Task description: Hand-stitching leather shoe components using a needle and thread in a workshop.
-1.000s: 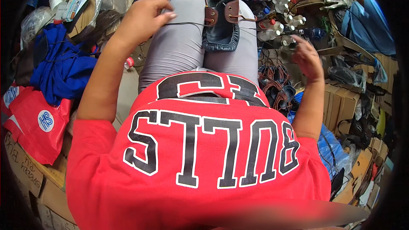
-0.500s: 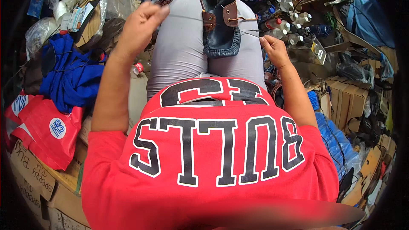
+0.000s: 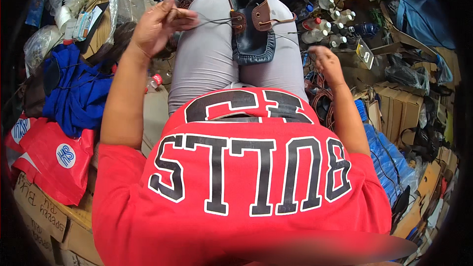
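Observation:
A dark, moccasin-like shoe upper (image 3: 253, 49) with brown leather eyelet tabs and collar rests across my grey-trousered thighs (image 3: 204, 64). Its gathered toe points toward me. Thin dark thread (image 3: 214, 21) stretches from the left tab to my left hand (image 3: 156, 27), whose thumb and fingers are spread; the thread reaches the fingertips, but a firm grip does not show. On the other side, a brown lace (image 3: 281, 20) comes out of the right tab, with dark thread below it. My right hand (image 3: 329, 64) hovers beyond that thread, fingers loosely bent, apart and slightly blurred.
Plastic bottles (image 3: 327, 29) cluster at the far right. Cardboard (image 3: 399, 111) and blue plastic (image 3: 387, 162) lie along the right. Blue cloth (image 3: 76, 88), a red bag (image 3: 54, 157) and cardboard boxes (image 3: 42, 207) crowd the left. A red-capped bottle (image 3: 154, 83) lies beside my left thigh.
My left hand has spread its fingers and moved slightly left. My right hand has let go of the thread and moved slightly right and down. The shoe upper has shifted slightly left.

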A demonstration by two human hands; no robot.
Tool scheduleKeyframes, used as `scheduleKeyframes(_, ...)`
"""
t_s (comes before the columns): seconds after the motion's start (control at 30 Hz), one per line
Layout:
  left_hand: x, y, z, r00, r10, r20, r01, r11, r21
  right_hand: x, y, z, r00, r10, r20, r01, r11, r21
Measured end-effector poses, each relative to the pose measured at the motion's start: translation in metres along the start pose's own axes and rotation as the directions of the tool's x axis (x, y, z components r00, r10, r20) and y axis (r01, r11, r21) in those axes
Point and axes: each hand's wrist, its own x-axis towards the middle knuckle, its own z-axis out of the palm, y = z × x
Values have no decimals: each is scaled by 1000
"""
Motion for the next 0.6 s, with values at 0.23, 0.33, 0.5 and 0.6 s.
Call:
scheduleKeyframes(0.23, 47, 27, 43, 900, 414, 133, -316, 411, 855, -7, -28, -34, 746, 609, -269, -398, 731, 554)
scheduleKeyframes(0.33, 82, 16, 102, 968, 163, 191, -233, 296, 926, 6, -56, -34, 942, 242, -233, -161, 933, 321)
scheduleKeyframes(0.5, 106, -13, 118, 944, 0, 331, -326, 180, 928, 30, -123, -4, 996, 30, 79, -45, 980, 195)
scheduleKeyframes(0.6, 112, -31, 106, 937, -118, 330, -244, 457, 856, 29, -159, 14, 968, 89, 235, -99, 995, 29)
